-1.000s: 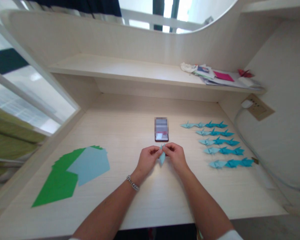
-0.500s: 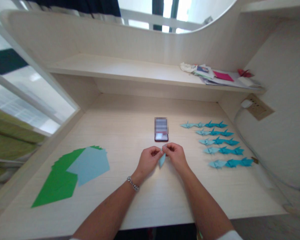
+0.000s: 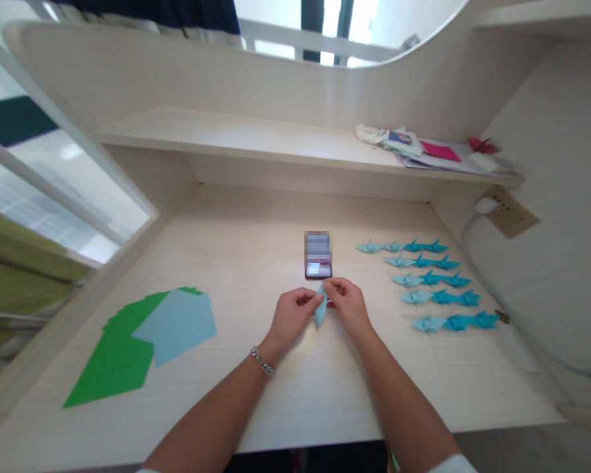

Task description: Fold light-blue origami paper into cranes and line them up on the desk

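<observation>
Between my two hands is a narrow, folded piece of light blue origami paper (image 3: 320, 313), pointed at its lower end. My left hand (image 3: 293, 316) pinches its left side with thumb and forefinger. At its upper right, the fingers of my right hand (image 3: 347, 304) are closed on the paper near the top. A small red patch shows under the right fingers; I cannot make out what it is. Just beyond my hands lies a phone (image 3: 318, 255) with a lit, blurred screen. Off to the right, several rows of folded blue paper cranes (image 3: 441, 297) stand on the desk.
Sheets of green paper (image 3: 108, 361) and light blue paper (image 3: 182, 325) lie fanned on the left of the desk (image 3: 256, 230). A shelf (image 3: 256, 135) crosses the back, with papers (image 3: 438, 150) on its right. A cable (image 3: 517, 328) runs down from the wall socket (image 3: 509, 210).
My right fingers have shifted slightly up and right along the folded paper, and more of its upper part shows. The red patch has come into view. My left hand stays nearly still.
</observation>
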The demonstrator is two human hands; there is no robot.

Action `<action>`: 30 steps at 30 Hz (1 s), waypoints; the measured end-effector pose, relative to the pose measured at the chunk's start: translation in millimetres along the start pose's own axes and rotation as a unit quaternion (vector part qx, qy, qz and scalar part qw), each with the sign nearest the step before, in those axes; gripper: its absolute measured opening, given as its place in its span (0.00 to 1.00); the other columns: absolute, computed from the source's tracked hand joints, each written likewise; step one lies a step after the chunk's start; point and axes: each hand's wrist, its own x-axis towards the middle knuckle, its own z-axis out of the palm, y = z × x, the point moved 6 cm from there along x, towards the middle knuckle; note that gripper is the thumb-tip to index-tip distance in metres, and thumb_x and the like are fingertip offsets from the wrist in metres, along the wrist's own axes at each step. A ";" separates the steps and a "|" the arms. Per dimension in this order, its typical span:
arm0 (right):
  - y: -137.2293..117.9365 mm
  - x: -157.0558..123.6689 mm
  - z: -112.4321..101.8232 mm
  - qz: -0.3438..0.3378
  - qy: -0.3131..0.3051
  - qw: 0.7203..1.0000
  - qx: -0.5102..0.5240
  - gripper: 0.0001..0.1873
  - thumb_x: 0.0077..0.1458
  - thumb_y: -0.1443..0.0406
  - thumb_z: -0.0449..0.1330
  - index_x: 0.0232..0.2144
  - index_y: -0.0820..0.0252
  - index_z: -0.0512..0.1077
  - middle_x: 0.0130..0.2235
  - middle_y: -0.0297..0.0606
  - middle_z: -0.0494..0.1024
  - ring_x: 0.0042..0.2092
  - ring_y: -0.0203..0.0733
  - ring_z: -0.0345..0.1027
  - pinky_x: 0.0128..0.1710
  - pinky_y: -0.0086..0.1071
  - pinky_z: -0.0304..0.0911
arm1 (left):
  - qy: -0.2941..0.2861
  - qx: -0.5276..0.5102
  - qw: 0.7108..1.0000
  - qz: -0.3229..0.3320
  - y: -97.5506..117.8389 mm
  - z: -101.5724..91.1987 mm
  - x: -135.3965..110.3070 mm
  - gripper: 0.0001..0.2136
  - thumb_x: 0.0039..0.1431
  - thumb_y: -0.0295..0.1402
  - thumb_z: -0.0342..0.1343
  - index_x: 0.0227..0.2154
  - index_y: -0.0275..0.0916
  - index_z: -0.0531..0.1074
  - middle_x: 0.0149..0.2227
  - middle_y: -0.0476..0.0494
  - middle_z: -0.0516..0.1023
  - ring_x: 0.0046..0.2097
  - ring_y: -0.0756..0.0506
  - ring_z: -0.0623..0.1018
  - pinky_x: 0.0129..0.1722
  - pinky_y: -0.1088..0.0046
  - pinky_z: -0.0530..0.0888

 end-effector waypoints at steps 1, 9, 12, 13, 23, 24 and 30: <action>2.1 0.0 1.9 0.001 0.000 1.000 -0.006 0.18 0.41 0.56 0.65 0.33 0.62 0.70 0.29 0.35 0.74 0.28 0.36 0.68 0.28 0.30 0.66 | 0.019 -0.013 1.000 -0.007 -2.7 -3.1 1.4 0.13 0.47 0.41 0.61 0.29 0.35 0.77 0.28 0.42 0.79 0.29 0.47 0.75 0.29 0.73 0.71; 9.2 -1.9 10.1 -0.015 -0.050 0.998 -0.047 0.16 0.39 0.62 0.67 0.32 0.62 0.70 0.25 0.34 0.73 0.27 0.36 0.67 0.28 0.29 0.64 | 0.064 -0.107 0.991 -0.039 -14.2 -12.6 7.4 0.16 0.42 0.41 0.64 0.32 0.33 0.76 0.30 0.41 0.78 0.30 0.47 0.75 0.29 0.73 0.72; 7.5 -1.0 9.5 -0.026 -0.073 0.995 -0.059 0.14 0.39 0.62 0.66 0.31 0.63 0.72 0.27 0.35 0.75 0.28 0.36 0.68 0.30 0.30 0.63 | 0.030 -0.095 0.994 -0.033 -9.8 -10.4 7.5 0.16 0.42 0.39 0.65 0.33 0.33 0.76 0.31 0.41 0.78 0.32 0.46 0.76 0.31 0.72 0.72; 7.4 -0.5 9.2 -0.028 -0.072 0.995 -0.063 0.14 0.40 0.62 0.66 0.31 0.63 0.73 0.27 0.35 0.75 0.28 0.36 0.68 0.30 0.30 0.63 | 0.027 -0.082 0.996 -0.030 -8.1 -10.8 7.4 0.16 0.42 0.39 0.65 0.32 0.33 0.76 0.30 0.41 0.78 0.32 0.46 0.76 0.31 0.72 0.72; 15.3 -3.6 18.1 -0.014 -0.032 0.997 -0.070 0.14 0.47 0.56 0.61 0.27 0.62 0.71 0.26 0.36 0.75 0.26 0.37 0.68 0.27 0.29 0.65 | 0.103 -0.022 0.994 0.011 -3.0 -16.7 4.0 0.11 0.47 0.38 0.61 0.27 0.34 0.75 0.27 0.45 0.78 0.28 0.49 0.74 0.29 0.75 0.69; 14.5 -4.9 18.8 -0.013 -0.030 0.997 -0.073 0.14 0.48 0.55 0.60 0.26 0.62 0.70 0.25 0.35 0.74 0.25 0.36 0.68 0.26 0.29 0.64 | 0.104 -0.022 0.994 0.015 -3.5 -16.3 3.6 0.11 0.47 0.38 0.60 0.27 0.34 0.75 0.27 0.45 0.78 0.28 0.49 0.74 0.29 0.75 0.70; 5.5 -10.9 20.5 -0.038 -0.008 0.995 -0.096 0.14 0.50 0.55 0.59 0.28 0.62 0.70 0.23 0.34 0.72 0.23 0.35 0.66 0.24 0.27 0.61 | 0.122 -0.019 0.992 0.031 -2.3 -17.2 2.4 0.10 0.48 0.38 0.60 0.28 0.34 0.74 0.27 0.45 0.77 0.29 0.49 0.74 0.30 0.74 0.70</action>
